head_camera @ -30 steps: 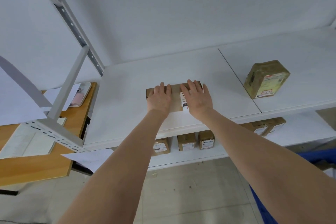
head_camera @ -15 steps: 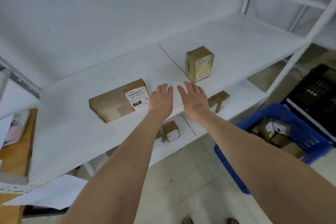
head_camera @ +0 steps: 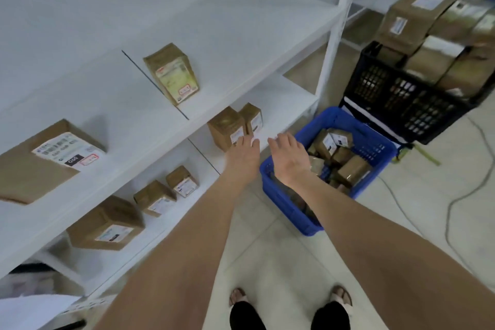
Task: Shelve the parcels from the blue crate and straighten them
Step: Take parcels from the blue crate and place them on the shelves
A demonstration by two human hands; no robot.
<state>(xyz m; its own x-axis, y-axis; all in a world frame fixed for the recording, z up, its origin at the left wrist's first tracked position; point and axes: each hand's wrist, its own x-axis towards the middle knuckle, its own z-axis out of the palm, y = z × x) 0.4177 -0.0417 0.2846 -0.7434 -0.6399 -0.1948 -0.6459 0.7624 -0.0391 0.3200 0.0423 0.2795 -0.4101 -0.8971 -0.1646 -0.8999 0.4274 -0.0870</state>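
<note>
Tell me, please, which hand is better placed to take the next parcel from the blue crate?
The right, probably. The right hand hangs open over the crate, close to the parcels in it; the left hand, also open, is further off, by the lower shelf.

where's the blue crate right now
In the head view the blue crate sits on the floor right of centre, beside the white shelving, in front of the black crate and below the right hand.

Soft even light, motion-blurred edges
</note>
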